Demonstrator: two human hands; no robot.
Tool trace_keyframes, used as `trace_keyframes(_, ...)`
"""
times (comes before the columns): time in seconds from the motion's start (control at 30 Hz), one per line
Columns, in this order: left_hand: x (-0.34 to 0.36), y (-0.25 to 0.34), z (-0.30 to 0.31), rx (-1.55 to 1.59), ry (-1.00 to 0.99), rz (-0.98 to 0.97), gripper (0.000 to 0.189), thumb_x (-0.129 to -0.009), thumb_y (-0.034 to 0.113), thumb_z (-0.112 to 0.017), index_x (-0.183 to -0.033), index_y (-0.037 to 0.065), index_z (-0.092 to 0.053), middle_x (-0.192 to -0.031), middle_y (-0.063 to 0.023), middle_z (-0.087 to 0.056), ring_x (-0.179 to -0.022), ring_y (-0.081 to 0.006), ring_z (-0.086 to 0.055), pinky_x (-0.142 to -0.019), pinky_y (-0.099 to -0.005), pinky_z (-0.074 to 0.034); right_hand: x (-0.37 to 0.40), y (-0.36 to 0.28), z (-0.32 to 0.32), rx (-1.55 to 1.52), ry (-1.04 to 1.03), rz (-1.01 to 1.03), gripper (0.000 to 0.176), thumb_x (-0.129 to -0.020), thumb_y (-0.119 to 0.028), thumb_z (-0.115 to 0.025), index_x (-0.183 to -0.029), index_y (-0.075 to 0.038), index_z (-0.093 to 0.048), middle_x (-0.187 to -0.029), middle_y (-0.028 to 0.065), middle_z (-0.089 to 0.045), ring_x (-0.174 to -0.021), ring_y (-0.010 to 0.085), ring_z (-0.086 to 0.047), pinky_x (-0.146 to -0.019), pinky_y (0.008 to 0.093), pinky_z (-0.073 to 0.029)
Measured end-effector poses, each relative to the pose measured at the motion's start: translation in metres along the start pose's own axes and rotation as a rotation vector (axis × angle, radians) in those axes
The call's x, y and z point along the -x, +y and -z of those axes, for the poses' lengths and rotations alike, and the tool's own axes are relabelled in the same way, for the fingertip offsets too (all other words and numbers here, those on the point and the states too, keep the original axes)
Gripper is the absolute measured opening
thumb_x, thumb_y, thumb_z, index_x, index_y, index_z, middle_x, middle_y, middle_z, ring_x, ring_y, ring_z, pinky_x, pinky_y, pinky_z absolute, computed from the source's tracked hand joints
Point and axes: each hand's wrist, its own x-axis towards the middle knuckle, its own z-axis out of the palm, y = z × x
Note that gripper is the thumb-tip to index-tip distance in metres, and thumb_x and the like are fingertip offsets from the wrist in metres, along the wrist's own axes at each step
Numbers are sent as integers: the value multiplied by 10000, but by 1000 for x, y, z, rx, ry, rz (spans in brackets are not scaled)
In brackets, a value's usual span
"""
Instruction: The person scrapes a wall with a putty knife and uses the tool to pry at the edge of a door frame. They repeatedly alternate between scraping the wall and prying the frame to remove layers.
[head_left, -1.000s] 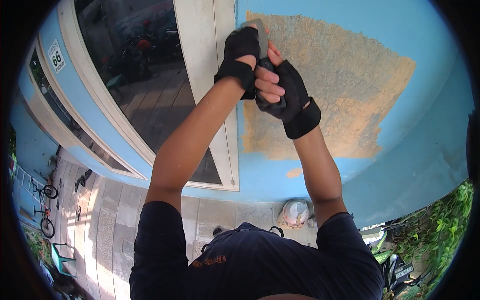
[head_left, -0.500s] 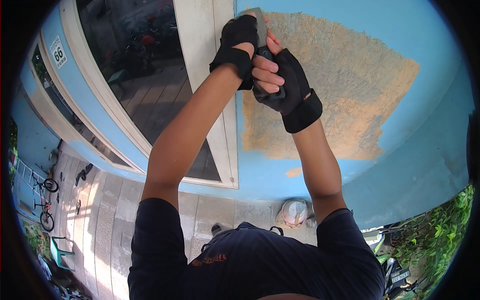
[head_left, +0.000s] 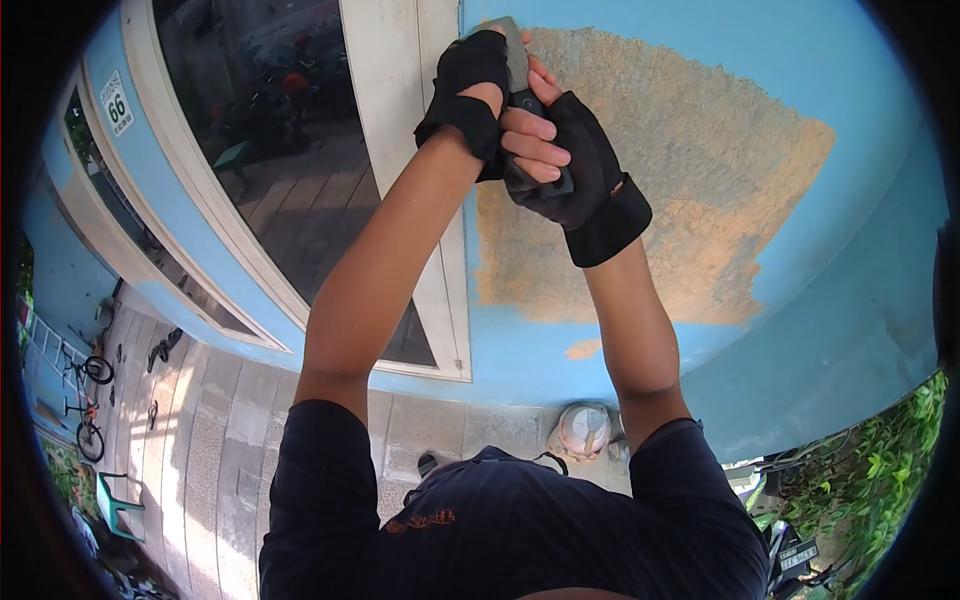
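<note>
Both hands are raised at the top centre, in black fingerless gloves, on one scraper-like tool [head_left: 516, 66] with a grey blade and a dark handle. My right hand [head_left: 567, 160] is wrapped round the handle, fingers curled. My left hand [head_left: 474, 80] is closed on the blade part, its fingertips mostly hidden. The blade's far end is at the wall near the upper left edge of a rough, bare tan patch [head_left: 670, 170] in the blue paint [head_left: 530, 360].
A white-framed glass door [head_left: 300, 150] stands left of the patch. On the paved floor below are a bucket [head_left: 584, 430], a green stool [head_left: 118, 505] and a bicycle [head_left: 92, 410]. Plants [head_left: 880, 480] grow at the lower right.
The view has shifted slightly, with the wall patch and door a little further left. Both hands keep their grip on the tool, almost in the same place.
</note>
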Motion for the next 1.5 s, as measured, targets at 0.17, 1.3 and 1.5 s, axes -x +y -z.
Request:
trace_keyframes(0.17, 3, -12, 0, -24, 22, 11, 384, -970, 346, -416, -1103, 24, -576, -778, -116, -657, -678, -223, -639, -622, -328, -539, 7, 5, 9, 124, 9, 59, 229, -1067, -302, -336, -1160, -301, -545, -657, 26, -485, -435, 120, -423, -388, 267, -365)
trace_keyframes(1.3, -22, -13, 17, -25, -39, -22, 382, -976, 342, -453, -1114, 15, -595, -838, -111, -659, -752, -231, -659, -713, -295, -544, -11, 3, -4, 63, 23, 43, 120, -1036, -217, -434, -1083, -279, -525, -642, 8, -477, -439, 101, -415, -384, 238, -331)
trace_keyframes(1.5, 6, 38, -6, -40, 84, 202, 384, -985, 344, -443, -1131, 20, -589, -895, -118, -656, -756, -229, -662, -701, -296, -560, -21, -7, -20, 74, 29, 29, 137, -1047, -265, -399, -1009, -242, -530, -647, 4, -473, -441, 91, -411, -391, 246, -331)
